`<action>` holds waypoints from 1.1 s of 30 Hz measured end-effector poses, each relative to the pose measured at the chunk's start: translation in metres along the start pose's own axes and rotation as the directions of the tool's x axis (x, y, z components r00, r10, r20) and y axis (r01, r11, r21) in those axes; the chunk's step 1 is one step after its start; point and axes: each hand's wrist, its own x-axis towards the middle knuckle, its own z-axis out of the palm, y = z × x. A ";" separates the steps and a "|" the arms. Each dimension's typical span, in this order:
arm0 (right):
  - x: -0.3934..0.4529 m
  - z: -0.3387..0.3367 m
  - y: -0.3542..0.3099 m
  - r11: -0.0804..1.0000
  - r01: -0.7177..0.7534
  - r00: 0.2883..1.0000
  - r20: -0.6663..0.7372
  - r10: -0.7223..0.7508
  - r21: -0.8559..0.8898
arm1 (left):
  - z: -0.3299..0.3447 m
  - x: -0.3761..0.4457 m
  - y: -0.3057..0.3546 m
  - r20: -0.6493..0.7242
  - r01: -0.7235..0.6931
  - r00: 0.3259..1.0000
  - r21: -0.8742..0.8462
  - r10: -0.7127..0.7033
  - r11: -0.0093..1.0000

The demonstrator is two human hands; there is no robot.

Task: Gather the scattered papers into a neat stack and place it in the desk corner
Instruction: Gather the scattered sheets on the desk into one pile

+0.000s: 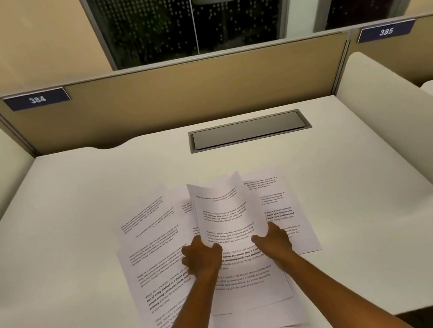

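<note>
Holding one sheet (pixel 225 211) up off the counter (pixel 72 206) from the head view, pinched at its lower edge on both sides: left hand (pixel 201 256) at the lower left, right hand (pixel 273 240) at the lower right. Fingers (pixel 215 247) of the left curled closed on the sheet; right fingers likewise closed on its edge, thumb tips hard to make out. Sheet bowed and curling at the top, so clearly thin, floppy, near weightless.

Rest of the papers (pixel 163 262) still spread flat on the near middle of the counter, overlapping and skewed: a fan to the left, some pages under the forearms, more pages (pixel 284 209) poking out to the right. Not yet a stack. Back corners of the counter bare, well apart from the papers; cable hatch (pixel 248 130) at the back centre-right, divider panel (pixel 169 99) behind.

Handling judgement: light, limp, smooth on smooth, so likely to slide and fan apart if gripped loosely. Best taken at opposite long edges or both bottom corners, thumbs on top, then tapped on edge against the counter to square up. Single-point pinch likely to droop and crease. Flat sheets hard to lift; better slid together or off the near edge first.
</note>
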 end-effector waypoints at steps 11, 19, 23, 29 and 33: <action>0.000 0.007 0.001 0.954 -0.007 0.995 0.097 -0.023 0.300 | -0.004 0.002 -0.004 -0.002 0.003 1.000 0.028 -0.003 1.000; 0.006 0.022 -0.001 0.885 -0.076 0.987 0.161 0.001 0.459 | -0.015 0.004 -0.012 0.069 -0.034 0.997 -0.106 0.041 0.994; 0.010 0.020 -0.003 0.909 -0.057 0.988 0.156 -0.009 0.414 | -0.022 0.009 -0.022 0.064 -0.016 0.998 -0.136 0.025 0.991; 0.010 0.028 -0.012 0.944 -0.012 0.977 0.207 -0.060 0.330 | -0.040 0.019 -0.045 -0.045 0.064 0.996 -0.154 -0.072 0.986; 0.006 0.045 -0.020 0.959 0.044 0.968 0.225 -0.109 0.279 | -0.056 0.024 -0.058 -0.133 0.105 0.983 -0.142 -0.124 0.984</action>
